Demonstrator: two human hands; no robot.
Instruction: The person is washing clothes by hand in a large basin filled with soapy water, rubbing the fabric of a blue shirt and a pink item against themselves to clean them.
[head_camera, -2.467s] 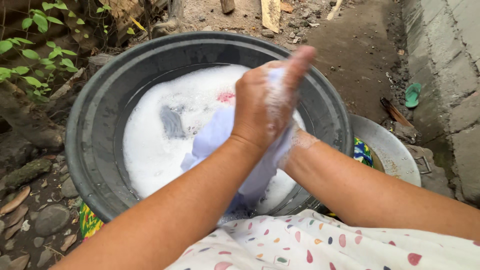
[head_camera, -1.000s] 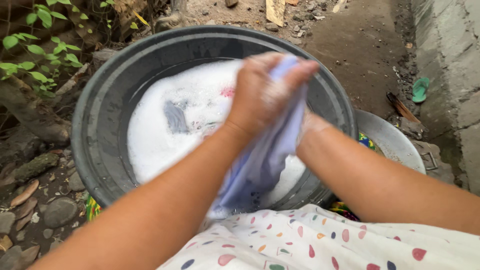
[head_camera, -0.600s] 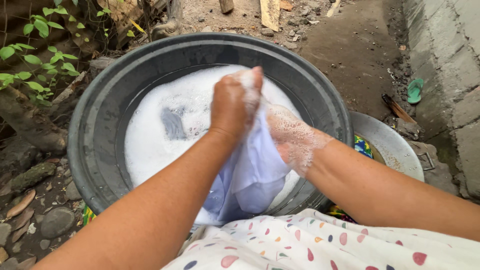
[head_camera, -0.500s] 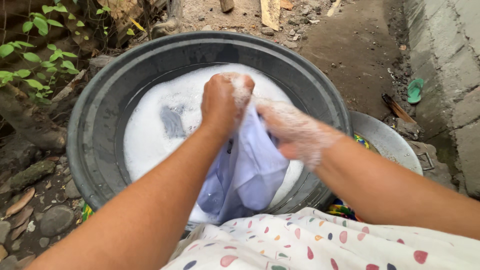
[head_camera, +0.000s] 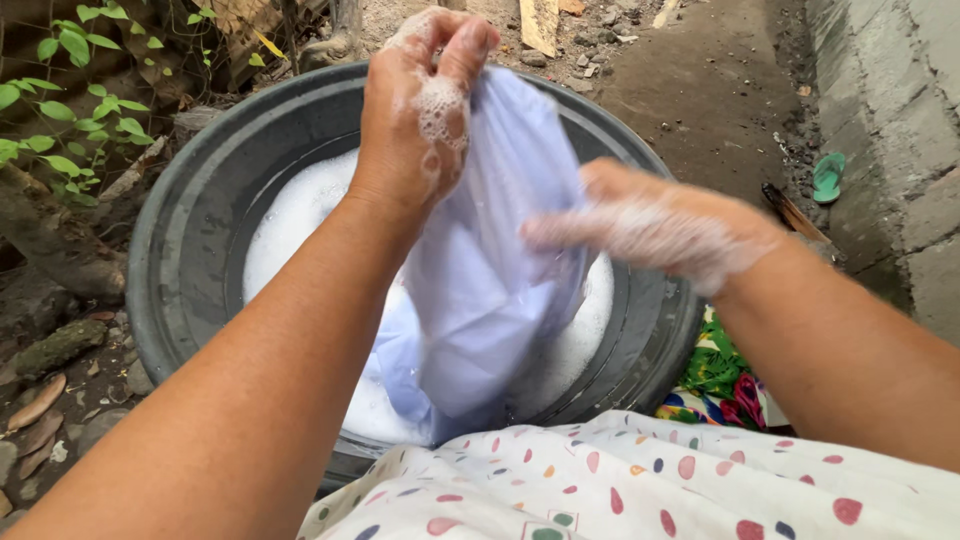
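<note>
One pale lavender cloth (head_camera: 490, 260), wet, soapy, hanging

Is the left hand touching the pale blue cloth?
Touching. The head view shows the left hand pinching the pale blue cloth at its top edge, lifting it above the basin.

An outdoor yard used for hand laundry: under the left hand (head_camera: 420, 110) and right hand (head_camera: 660, 225) sits a grey basin (head_camera: 190, 250) of suds on bare dirt, with leafy plants (head_camera: 70, 90) and stones left of them and a concrete wall (head_camera: 900, 150) to the right
</note>
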